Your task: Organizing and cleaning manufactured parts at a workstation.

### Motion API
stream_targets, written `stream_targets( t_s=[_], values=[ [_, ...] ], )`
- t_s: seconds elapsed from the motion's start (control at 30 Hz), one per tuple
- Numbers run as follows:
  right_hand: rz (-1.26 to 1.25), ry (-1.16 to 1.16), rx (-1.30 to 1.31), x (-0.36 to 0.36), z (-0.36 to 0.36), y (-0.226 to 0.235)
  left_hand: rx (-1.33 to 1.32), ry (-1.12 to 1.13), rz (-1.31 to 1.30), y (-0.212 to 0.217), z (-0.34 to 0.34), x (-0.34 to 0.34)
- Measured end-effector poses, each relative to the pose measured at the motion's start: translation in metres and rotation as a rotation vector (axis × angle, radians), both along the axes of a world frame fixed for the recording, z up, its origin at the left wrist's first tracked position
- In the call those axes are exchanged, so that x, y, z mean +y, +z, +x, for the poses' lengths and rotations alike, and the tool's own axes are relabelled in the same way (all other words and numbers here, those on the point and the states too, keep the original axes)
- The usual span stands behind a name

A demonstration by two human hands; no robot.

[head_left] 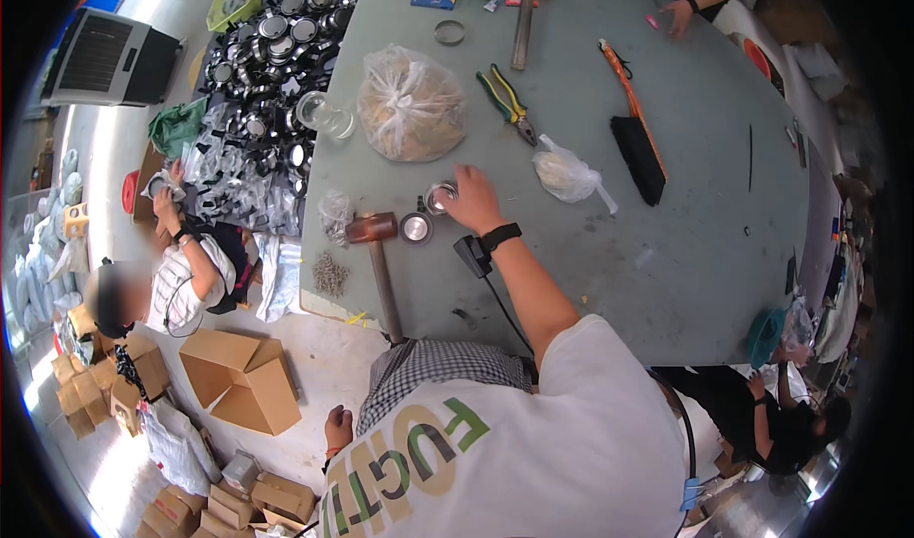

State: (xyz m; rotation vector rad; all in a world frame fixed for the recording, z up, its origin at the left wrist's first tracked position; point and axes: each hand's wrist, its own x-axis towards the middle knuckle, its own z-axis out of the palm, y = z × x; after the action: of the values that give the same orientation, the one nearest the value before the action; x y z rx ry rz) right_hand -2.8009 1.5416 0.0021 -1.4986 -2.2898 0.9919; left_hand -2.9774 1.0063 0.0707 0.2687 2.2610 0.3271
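My right hand (473,201) reaches over the table, its fingers closed around the rim of a small round metal part (441,195). Just left of it lies a similar round metal part (416,228) with a dark rim. A mallet (373,230) rests beside that one, its brownish head near the parts and its handle toward me. Low beside my body hangs my left hand (338,429), away from the table; whether its fingers are closed is too small to make out. Small dark pieces lie next to the held part.
On the table (562,281) are a tied bag (411,105), pliers (509,106), a small bag (568,173), a brush (638,148), another hammer (524,24), a glass jar (325,115) and a small grey heap (330,274). Co-workers are left, far right and near right. An open carton (242,383) stands left.
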Motion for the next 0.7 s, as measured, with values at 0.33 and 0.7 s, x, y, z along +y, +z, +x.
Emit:
stream_targets(
  t_s=[0.33,0.7],
  values=[
    [-0.021,-0.574,-0.48,0.06,0.141,-0.02,-0.076,0.029,0.051,-0.022,0.01,-0.019],
    [-1.065,-0.937,1.377,0.033,0.158,-0.018,-0.046,-0.057,0.091,-0.005,0.001,0.044]
  ],
)
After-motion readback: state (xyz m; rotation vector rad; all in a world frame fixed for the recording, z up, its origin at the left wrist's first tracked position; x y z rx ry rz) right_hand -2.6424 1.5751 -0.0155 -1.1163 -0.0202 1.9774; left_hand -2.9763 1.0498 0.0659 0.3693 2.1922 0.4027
